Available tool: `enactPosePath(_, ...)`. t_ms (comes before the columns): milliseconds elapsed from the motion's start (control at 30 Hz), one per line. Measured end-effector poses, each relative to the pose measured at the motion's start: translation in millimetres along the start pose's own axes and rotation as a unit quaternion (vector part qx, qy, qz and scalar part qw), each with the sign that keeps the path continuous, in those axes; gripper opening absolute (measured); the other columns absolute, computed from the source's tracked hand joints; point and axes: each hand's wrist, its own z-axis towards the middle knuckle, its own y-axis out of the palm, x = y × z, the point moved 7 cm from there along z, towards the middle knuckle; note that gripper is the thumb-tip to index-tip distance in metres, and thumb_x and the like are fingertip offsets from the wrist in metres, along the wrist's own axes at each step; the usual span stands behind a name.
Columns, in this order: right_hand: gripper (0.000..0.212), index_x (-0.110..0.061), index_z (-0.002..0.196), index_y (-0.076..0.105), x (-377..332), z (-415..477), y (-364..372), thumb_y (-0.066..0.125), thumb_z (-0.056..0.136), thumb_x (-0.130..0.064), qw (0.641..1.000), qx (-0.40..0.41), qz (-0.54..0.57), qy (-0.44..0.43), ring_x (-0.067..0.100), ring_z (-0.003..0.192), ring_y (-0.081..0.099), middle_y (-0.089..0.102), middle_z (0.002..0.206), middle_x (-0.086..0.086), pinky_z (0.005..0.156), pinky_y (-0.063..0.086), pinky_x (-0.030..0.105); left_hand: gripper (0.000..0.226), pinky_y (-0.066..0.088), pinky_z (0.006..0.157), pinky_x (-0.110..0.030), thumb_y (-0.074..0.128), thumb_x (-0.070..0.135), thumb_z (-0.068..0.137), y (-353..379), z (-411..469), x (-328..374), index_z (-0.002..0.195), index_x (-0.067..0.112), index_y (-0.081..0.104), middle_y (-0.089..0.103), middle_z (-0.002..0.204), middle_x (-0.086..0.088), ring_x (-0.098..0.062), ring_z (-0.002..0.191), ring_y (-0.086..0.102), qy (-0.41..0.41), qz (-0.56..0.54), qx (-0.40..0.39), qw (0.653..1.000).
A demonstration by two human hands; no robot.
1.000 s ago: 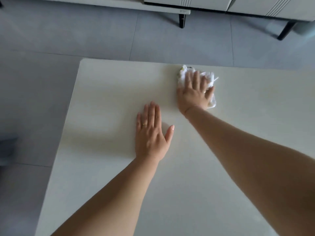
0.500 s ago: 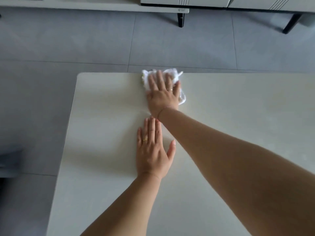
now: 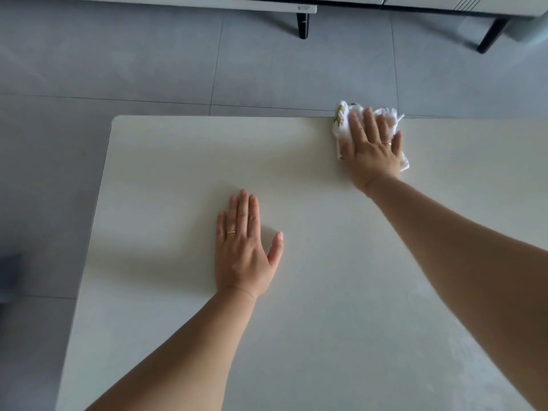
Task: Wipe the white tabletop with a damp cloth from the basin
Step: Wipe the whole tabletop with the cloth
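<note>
My right hand (image 3: pixel 370 148) lies flat on the white cloth (image 3: pixel 343 123), fingers straight and together, pressing it down rather than clutching it. The cloth is bunched beneath my palm in the upper right of the frame, right at the far edge of the white tabletop (image 3: pixel 178 173), and its frills poke out past my fingertips and beside my wrist. My left hand (image 3: pixel 244 250) is also open, palm down on the bare top near the centre of the frame, well apart from the cloth and below and to the left of it. It carries nothing, and I judge that it is only bracing me. What matters for the coming stroke is that the cloth is already under the right hand, so that is the hand to drive it. The far edge runs across the frame from left to right, and I take that as the line to follow. Pushing any further up would likely send the cloth off onto the grey floor (image 3: pixel 148 54). No basin is in view.
</note>
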Motion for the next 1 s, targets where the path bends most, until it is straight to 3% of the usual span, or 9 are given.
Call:
enactPosePath(100,0.053,-0.034,0.149,0.004,-47.8,-12.6,18.8,0.019,0.099,-0.041,0.997,-0.031,0.050,0.045,0.025,0.145,-0.012,-0.006,0.159,-0.005,0.112,-0.014,0.049,0.076,0.014,0.118,-0.044,0.031,0.051,0.088,0.9,-0.4,0.6,0.148,0.005,0.023,0.021,0.157,-0.012,-0.027,0.146,0.017,-0.001,0.009,-0.002,1.000)
enactPosePath(200,0.053,-0.036,0.149,0.004,-101.5,-42.5,30.8,0.022,0.099,-0.041,0.985,-0.058,0.001,-0.164,0.022,0.146,-0.009,-0.006,0.159,-0.008,0.113,-0.011,0.048,0.076,0.014,0.118,-0.044,0.028,0.052,0.089,-1.0,-0.8,1.4,0.148,0.004,0.023,0.021,0.157,-0.012,-0.028,0.145,0.018,-0.005,0.015,-0.004,1.000)
enactPosePath(267,0.054,-0.038,0.149,0.003,-81.9,-41.0,22.5,0.021,0.098,-0.046,0.968,-0.066,-0.032,-0.239,0.018,0.146,-0.006,-0.004,0.159,-0.010,0.115,-0.007,0.045,0.076,0.014,0.118,-0.044,0.026,0.052,0.089,-1.3,-0.7,1.9,0.148,0.004,0.023,0.021,0.157,-0.013,-0.028,0.146,0.018,-0.005,0.018,-0.005,1.000)
enactPosePath(333,0.055,-0.039,0.149,0.002,-29.4,-27.6,9.2,0.020,0.098,-0.049,0.979,-0.043,-0.037,-0.198,0.017,0.146,-0.005,-0.003,0.159,-0.010,0.116,-0.004,0.044,0.077,0.012,0.118,-0.044,0.025,0.053,0.089,-0.7,-1.1,2.2,0.149,0.004,0.022,0.020,0.157,-0.013,-0.028,0.146,0.016,-0.004,0.022,-0.006,1.000)
enactPosePath(467,0.059,-0.039,0.148,-0.001,87.4,-11.1,-17.1,0.014,0.094,-0.057,1.000,-0.020,-0.017,0.010,0.016,0.146,-0.007,-0.005,0.159,-0.011,0.117,-0.004,0.045,0.078,0.010,0.119,-0.043,0.023,0.054,0.088,-0.4,-0.9,2.0,0.149,0.005,0.020,0.018,0.158,-0.013,-0.027,0.146,0.014,-0.006,0.026,-0.010,1.000)
enactPosePath(600,0.059,-0.032,0.150,0.000,75.9,-25.9,-11.0,0.020,0.096,-0.048,0.991,-0.008,0.027,0.130,0.024,0.146,-0.010,-0.007,0.160,-0.003,0.114,-0.010,0.051,0.080,0.008,0.119,-0.043,0.020,0.054,0.087,-1.3,-1.3,3.1,0.149,0.004,0.017,0.016,0.158,-0.013,-0.027,0.147,0.012,-0.009,0.030,-0.019,0.999)
enactPosePath(733,0.054,-0.035,0.149,0.002,-15.1,-79.2,18.9,0.021,0.098,-0.039,0.998,-0.026,0.021,-0.056,0.025,0.146,-0.010,-0.004,0.160,-0.005,0.113,-0.011,0.049,0.081,0.008,0.119,-0.044,0.017,0.055,0.086,-0.5,-0.5,2.4,0.149,0.003,0.016,0.014,0.158,-0.014,-0.028,0.147,0.010,-0.013,0.041,-0.032,0.999)
enactPosePath(833,0.054,-0.037,0.149,0.005,-20.8,-104.5,20.8,0.022,0.098,-0.044,0.976,-0.055,-0.023,-0.212,0.021,0.146,-0.005,-0.001,0.159,-0.008,0.114,-0.008,0.044,0.083,0.003,0.119,-0.043,0.012,0.056,0.085,-0.5,0.0,4.6,0.150,0.004,0.011,0.009,0.159,-0.013,-0.027,0.147,0.006,-0.009,0.060,-0.045,0.997)
enactPosePath(1000,0.053,-0.039,0.149,0.005,87.8,-96.1,-5.6,0.021,0.099,-0.046,0.995,-0.034,-0.012,-0.097,0.015,0.146,-0.005,-0.001,0.159,-0.009,0.116,-0.006,0.041,0.074,0.007,0.118,-0.047,0.032,0.044,0.090,-13.8,-15.1,23.1,0.149,0.001,0.018,0.016,0.157,-0.017,-0.032,0.146,0.014,-0.054,0.052,-0.004,0.997)
